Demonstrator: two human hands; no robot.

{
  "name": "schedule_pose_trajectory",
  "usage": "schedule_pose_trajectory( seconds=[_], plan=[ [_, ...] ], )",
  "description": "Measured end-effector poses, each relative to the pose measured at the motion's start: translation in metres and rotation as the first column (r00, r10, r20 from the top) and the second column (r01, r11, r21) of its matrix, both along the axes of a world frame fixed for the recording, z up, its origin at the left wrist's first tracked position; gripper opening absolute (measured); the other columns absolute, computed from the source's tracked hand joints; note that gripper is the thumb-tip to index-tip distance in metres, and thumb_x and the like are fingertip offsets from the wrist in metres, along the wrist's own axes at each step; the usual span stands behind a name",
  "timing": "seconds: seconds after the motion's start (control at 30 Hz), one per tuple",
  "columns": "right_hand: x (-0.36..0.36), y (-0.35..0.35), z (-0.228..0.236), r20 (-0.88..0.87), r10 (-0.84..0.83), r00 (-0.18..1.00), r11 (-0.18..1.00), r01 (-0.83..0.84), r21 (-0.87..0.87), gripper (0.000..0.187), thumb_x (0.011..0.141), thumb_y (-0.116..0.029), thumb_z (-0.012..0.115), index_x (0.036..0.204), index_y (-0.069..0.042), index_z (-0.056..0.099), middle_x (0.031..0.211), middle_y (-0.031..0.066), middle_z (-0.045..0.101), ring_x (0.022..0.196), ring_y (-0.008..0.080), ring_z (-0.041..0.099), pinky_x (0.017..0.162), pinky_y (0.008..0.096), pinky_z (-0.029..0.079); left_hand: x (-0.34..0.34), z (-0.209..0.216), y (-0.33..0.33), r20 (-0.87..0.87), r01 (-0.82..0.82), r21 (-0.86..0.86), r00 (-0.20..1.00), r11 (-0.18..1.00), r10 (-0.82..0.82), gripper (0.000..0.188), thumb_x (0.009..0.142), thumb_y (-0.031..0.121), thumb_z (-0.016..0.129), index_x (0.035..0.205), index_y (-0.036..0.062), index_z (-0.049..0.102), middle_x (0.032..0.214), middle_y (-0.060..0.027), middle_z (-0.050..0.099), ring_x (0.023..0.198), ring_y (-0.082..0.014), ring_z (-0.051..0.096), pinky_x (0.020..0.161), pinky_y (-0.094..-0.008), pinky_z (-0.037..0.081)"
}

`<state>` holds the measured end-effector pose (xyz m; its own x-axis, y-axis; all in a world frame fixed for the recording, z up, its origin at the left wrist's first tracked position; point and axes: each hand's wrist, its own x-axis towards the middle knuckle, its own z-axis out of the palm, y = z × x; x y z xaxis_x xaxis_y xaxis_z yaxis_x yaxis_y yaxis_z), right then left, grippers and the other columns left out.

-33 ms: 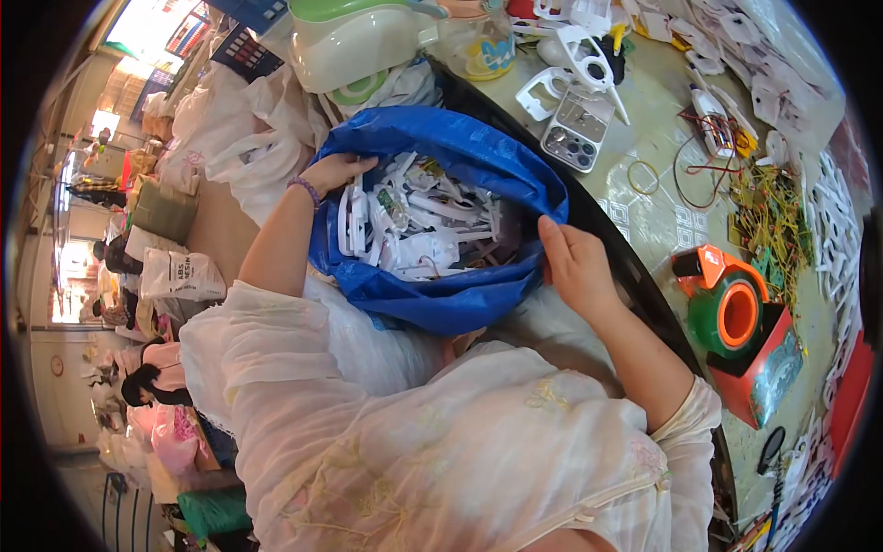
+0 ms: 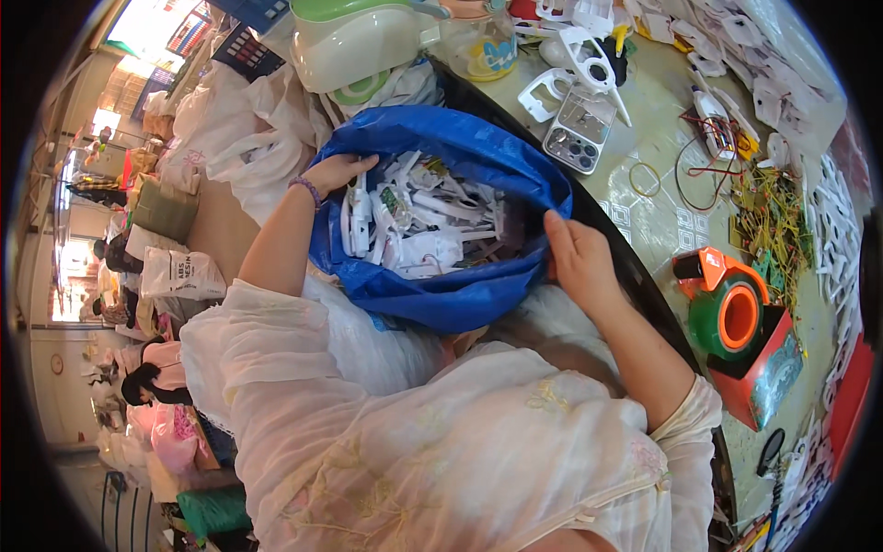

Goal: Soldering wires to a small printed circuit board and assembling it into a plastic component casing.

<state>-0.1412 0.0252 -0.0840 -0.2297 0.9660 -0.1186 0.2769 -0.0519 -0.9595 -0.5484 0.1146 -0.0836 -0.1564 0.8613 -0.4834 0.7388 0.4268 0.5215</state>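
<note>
A blue woven plastic bag (image 2: 432,304) sits at my lap with its mouth spread wide. Inside lie many white plastic pieces (image 2: 425,248), some long and curved, along with what looks like a small green circuit board. At the bag's left rim, my left hand (image 2: 338,173) pinches the blue edge between thumb and fingers. The right rim is gripped by my right hand (image 2: 581,258), its thumb on top and the other fingers partly hidden. Both hands hold the opening apart.
To the right, a table (image 2: 644,216) carries a phone (image 2: 578,138), white plastic frames, a bundle of thin wires (image 2: 773,221) and an orange-and-green tape dispenser (image 2: 727,308). A cream and green appliance (image 2: 354,41) stands ahead. White plastic bags lie left; a person (image 2: 161,368) is farther off.
My right hand has shifted very slightly to the right with the bag's rim. Some white pieces inside have settled a little. My left hand has barely moved.
</note>
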Motion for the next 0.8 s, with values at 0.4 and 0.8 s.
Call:
schedule_pose_trajectory(
  seconds=[0.4,0.8],
  plan=[
    [0.004,0.014,-0.030,0.145,-0.097,0.985,0.995,0.092,0.043,0.048,0.095,-0.036,0.047,0.067,0.000,0.060,0.066,0.0256,0.056,0.065,0.0451,0.056,0.057,0.0497,0.043,0.021,0.019,-0.019,-0.793,0.392,-0.287,0.414,0.874,-0.447,0.063,0.073,0.041,0.067,0.130,0.0172,0.054,0.138,-0.0156,0.046,0.126,-0.0304,0.045,0.102,-0.0564,0.031],
    [-0.015,0.020,-0.009,0.429,-0.011,0.903,0.886,-0.190,0.423,0.042,0.092,-0.033,0.053,0.061,-0.005,0.058,0.057,0.0190,0.057,0.055,0.0386,0.058,0.050,0.0478,0.045,0.106,0.018,0.076,-0.479,0.687,0.297,0.708,0.663,-0.519,0.055,0.087,0.036,0.054,0.128,-0.0007,0.045,0.123,-0.0259,0.054,0.111,-0.0398,0.053,0.097,-0.0427,0.041]
  ],
)
